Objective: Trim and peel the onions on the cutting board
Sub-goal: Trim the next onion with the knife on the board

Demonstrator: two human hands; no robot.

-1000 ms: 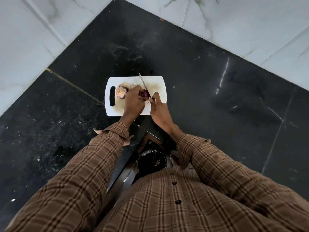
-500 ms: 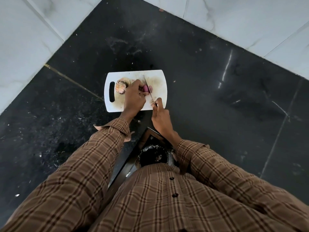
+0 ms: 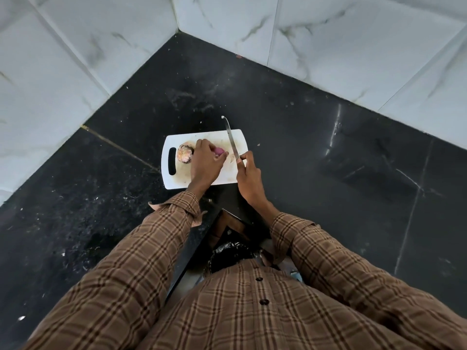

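Note:
A white cutting board (image 3: pixel 177 181) with a slot handle lies on the black counter. My left hand (image 3: pixel 206 164) grips a purple onion (image 3: pixel 219 150) near the board's middle; most of the onion is hidden under my fingers. A second onion (image 3: pixel 185 154) with brown, dirty skin sits by the handle slot, left of my hand. My right hand (image 3: pixel 249 176) holds a knife (image 3: pixel 232 138) by its handle at the board's right side. The blade points away from me past the board's far edge, just right of the purple onion and apart from it.
The black stone counter (image 3: pixel 328 152) fills a corner between white marble-tiled walls (image 3: pixel 75 59). Small crumbs dot the counter at left. Below the counter's near edge, a bin with a black bag (image 3: pixel 227 253) shows between my brown plaid sleeves.
The knife has drawn away to the right of the purple onion, its tip now past the board's far edge. My left hand still grips the onion. The view has tilted up.

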